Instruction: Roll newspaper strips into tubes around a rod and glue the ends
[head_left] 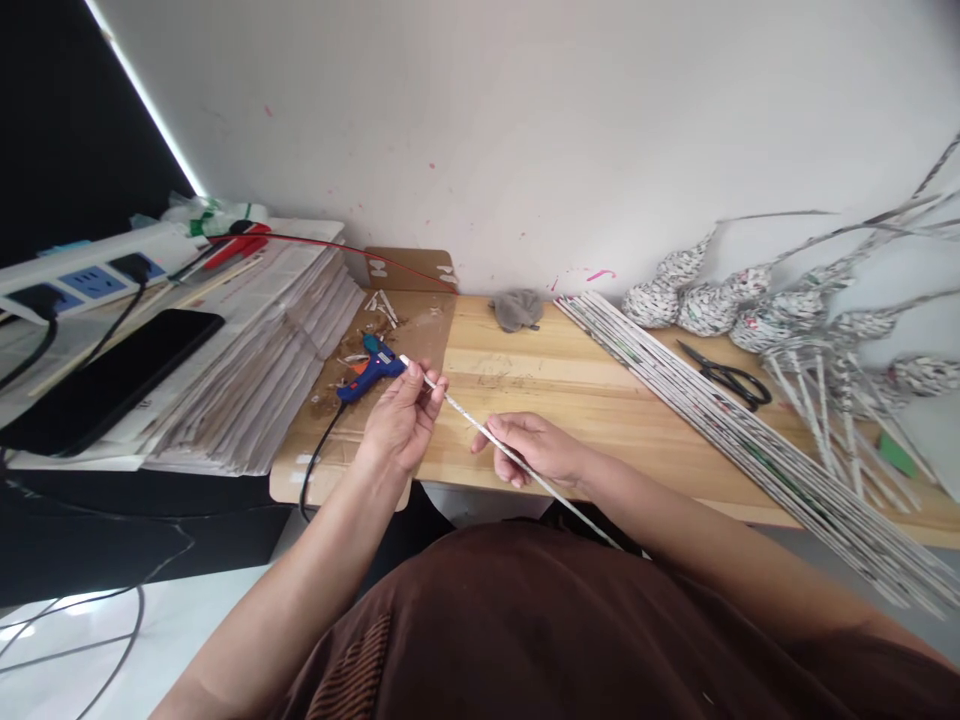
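A long thin rolled-paper stick (551, 487) slants across the front of me, its upper tip beside the blue glue gun. My left hand (406, 413) pinches the stick close to that tip. Further down its length, my right hand (529, 448) has the stick between thumb and fingers. The blue glue gun (365, 380) lies on a stained sheet of cardboard (424, 320), just beyond my left fingertips. To the right, a bundle of similar paper sticks (705, 420) lies diagonally over the table edge.
Several woven paper gourd shapes (709, 308) stand at the right by the wall, with black scissors (727, 375) before them. A grey cloth (517, 310) lies at the back. On the left are stacked papers (292, 350), a black phone (112, 375) and a power strip (90, 275).
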